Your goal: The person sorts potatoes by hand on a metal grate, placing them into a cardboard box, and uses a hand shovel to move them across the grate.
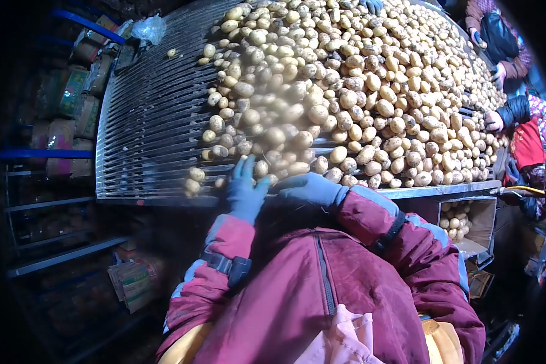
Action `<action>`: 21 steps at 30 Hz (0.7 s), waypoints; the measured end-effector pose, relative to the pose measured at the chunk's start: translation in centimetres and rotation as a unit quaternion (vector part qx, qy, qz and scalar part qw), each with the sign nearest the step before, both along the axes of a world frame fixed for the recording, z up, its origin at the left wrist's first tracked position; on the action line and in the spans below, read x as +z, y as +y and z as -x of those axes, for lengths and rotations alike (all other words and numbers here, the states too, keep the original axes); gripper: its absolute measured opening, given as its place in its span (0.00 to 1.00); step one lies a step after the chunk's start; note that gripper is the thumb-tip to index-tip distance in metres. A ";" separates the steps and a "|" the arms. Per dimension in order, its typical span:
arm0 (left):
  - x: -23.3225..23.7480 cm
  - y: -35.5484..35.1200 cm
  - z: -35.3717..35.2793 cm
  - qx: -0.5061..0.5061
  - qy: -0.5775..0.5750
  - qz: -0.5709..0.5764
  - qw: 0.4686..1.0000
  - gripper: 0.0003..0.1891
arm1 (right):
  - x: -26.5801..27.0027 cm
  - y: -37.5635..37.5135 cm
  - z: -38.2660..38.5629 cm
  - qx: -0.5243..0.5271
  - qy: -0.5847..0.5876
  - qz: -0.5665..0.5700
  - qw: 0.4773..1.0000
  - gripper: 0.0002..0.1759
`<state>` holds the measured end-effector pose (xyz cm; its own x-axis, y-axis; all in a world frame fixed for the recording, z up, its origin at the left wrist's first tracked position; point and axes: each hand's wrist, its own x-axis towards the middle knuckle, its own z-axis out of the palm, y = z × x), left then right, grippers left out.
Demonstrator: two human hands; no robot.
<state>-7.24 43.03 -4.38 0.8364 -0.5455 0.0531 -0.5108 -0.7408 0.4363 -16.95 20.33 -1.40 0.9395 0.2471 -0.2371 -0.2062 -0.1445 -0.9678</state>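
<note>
Potatoes lie in a wide heap on a slatted metal table, dense in the middle and right, scattered at the left. My left hand, in a blue-grey glove, is at the near edge with its fingers spread, beside a few loose potatoes. My right hand, gloved alike, lies along the same edge with its fingers stretched to the left, below the heap. Neither hand shows a potato in its grip, though the right palm is hidden. A hazy blur covers the potatoes in front of my hands.
Other people's hands reach in at the right side, and a blue glove shows at the far edge. A box of potatoes stands below the table at right. Packed cartons and blue rails are at left.
</note>
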 end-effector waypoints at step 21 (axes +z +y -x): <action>-2.7 -7.6 -1.2 -0.162 0.100 0.119 0.974 0.29 | -1.0 -10.5 -10.9 -0.231 0.101 0.200 0.947 0.29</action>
